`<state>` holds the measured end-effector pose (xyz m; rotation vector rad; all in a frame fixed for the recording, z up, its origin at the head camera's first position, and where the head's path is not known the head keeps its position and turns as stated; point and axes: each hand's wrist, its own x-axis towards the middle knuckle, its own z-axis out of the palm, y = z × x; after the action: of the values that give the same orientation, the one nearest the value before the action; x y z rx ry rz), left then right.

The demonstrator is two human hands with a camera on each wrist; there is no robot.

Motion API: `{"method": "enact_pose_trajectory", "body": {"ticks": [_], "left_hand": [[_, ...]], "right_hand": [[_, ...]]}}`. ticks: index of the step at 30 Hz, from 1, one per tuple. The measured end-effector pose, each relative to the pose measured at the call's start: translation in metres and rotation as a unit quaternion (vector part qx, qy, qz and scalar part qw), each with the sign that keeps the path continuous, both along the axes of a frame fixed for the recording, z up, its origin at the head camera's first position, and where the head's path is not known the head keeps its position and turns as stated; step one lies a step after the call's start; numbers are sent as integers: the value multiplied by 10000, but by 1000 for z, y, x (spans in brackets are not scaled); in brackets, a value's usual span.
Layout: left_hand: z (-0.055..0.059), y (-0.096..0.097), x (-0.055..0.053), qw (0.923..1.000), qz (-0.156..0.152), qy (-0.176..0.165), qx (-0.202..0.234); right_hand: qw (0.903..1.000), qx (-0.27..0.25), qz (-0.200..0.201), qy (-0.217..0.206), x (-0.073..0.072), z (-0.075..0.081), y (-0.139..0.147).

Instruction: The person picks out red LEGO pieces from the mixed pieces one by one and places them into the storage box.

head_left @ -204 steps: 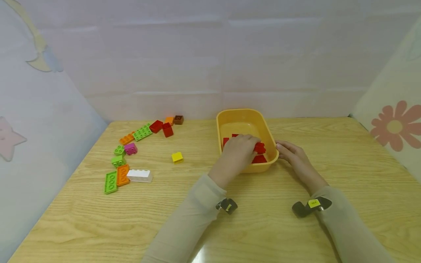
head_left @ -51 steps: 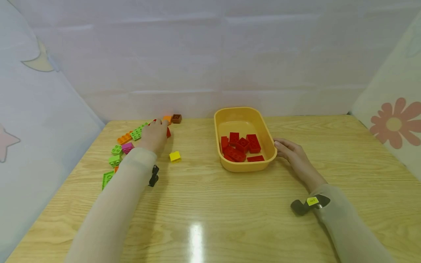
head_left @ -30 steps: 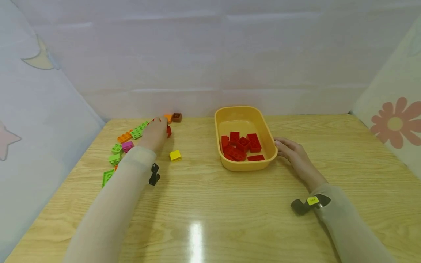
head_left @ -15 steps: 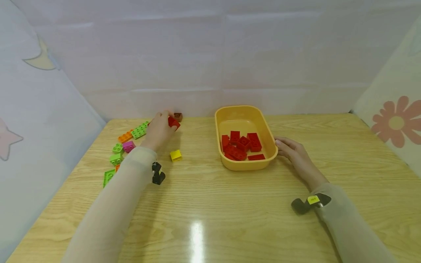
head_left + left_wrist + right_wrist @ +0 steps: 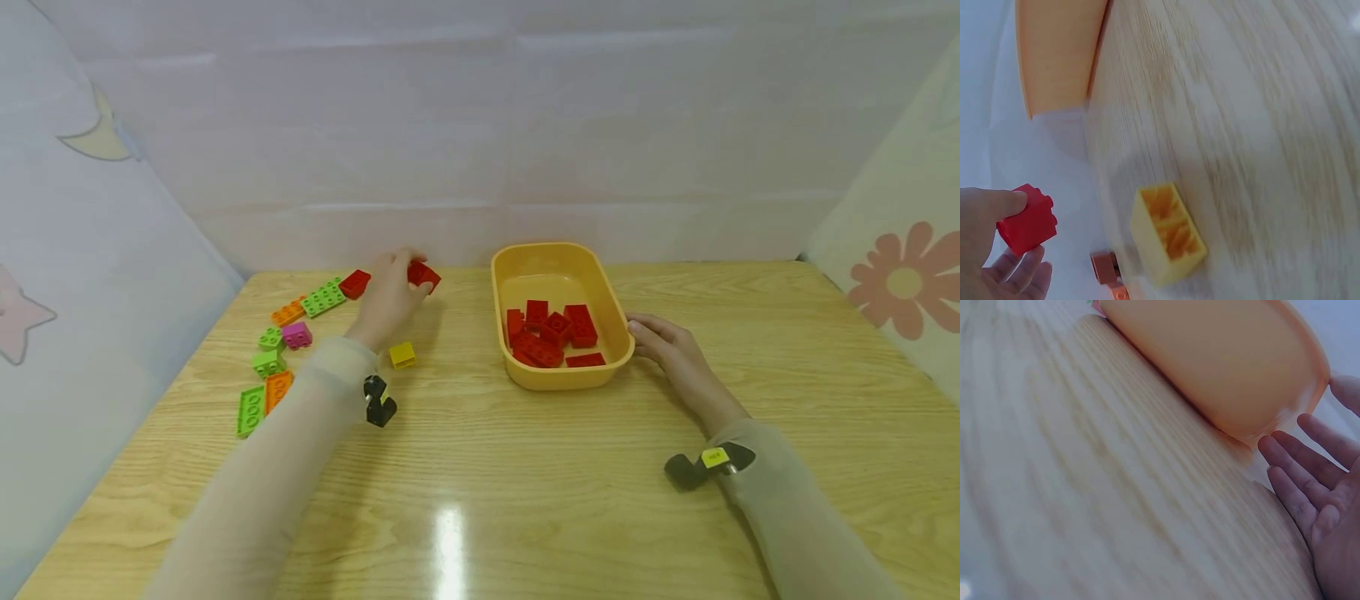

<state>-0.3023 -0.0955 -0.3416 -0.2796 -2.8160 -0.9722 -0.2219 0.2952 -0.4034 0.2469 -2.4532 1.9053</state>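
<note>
Between thumb and fingers, my left hand pinches a red toy brick above the back of the table. The brick's studs face away from the palm in the left wrist view. To the right, my right hand rests beside a yellow-orange plastic bin, its fingers loosely extended. In the right wrist view the thumb reaches the bin's rim and the other fingertips lie close to its wall. Several red bricks lie in the front half of the bin.
A yellow brick lies near the left wrist. Along the left are another red brick, green bricks, orange bricks and a magenta brick. A brown brick shows in the left wrist view. A wall cloth closes the back.
My left hand has left the bin for the pile at left, picked up a red brick and carried it rightward. The right hand has stayed at the bin.
</note>
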Motion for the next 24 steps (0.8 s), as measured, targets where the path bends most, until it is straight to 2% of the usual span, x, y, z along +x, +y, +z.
{"method": "enact_pose_trajectory", "body": {"ticks": [10, 18, 24], "left_hand": [[-1, 30, 6, 9986, -168, 293, 410], [-6, 49, 8, 9922, -446, 1074, 459], [-8, 64, 9, 9874, -549, 1388, 524]], "right_hand": [[10000, 49, 11, 13, 0, 0, 0], [10000, 18, 21, 70, 0, -1, 1], [9999, 1, 62, 96, -1, -2, 1]]}}
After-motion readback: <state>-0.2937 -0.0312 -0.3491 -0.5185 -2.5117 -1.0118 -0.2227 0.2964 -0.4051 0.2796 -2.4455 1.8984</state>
